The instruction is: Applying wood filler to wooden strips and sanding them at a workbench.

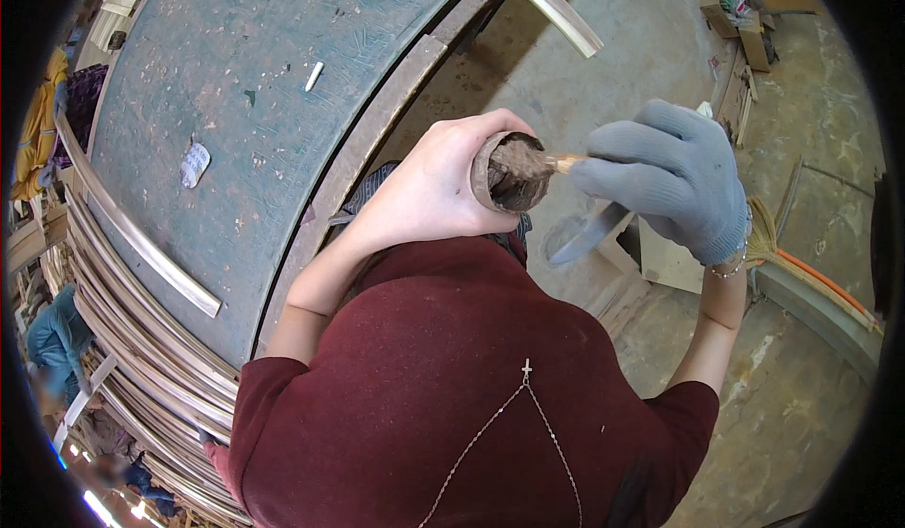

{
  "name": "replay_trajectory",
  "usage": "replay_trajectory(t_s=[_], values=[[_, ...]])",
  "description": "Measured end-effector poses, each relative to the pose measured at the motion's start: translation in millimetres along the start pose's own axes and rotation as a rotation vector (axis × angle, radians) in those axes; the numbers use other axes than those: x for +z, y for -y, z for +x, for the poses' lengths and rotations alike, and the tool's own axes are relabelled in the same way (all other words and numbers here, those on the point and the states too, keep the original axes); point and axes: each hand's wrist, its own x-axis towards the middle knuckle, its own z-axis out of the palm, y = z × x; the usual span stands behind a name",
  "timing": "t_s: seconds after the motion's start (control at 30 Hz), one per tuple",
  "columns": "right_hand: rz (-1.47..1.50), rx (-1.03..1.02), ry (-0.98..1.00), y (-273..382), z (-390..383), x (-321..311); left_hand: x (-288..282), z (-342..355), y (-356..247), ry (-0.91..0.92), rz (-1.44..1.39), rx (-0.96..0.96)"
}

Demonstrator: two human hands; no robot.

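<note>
My bare left hand (429, 189) is wrapped tight round a small brown cup (501, 172) of dark brown paste, held up in front of my chest beside the green workbench (236, 104), while my gloved right hand (665, 179) pinches a wooden stick (564, 161) dipped into it, a knife blade (589, 233) poking out below.

We found open concrete floor (650, 47) beyond our hands, while the green table (245, 104) and stacked curved strips (141, 358) blocked our left.
</note>
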Motion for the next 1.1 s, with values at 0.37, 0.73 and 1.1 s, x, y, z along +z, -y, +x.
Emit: replay_trajectory(t_s=[0.37,0.73,1.1], values=[[0.396,0.368,0.045,12.6,-13.9,38.7,11.0,-2.1,3.2,-0.228,0.208,0.108],[1.239,1.245,-0.243,61.5,-16.1,51.0,24.8,-2.4,17.8,-0.463,0.474,0.184],[0.548,0.485,-0.268,44.0,-33.5,35.9,19.1,-6.4,6.0,-0.209,0.099,0.012]])
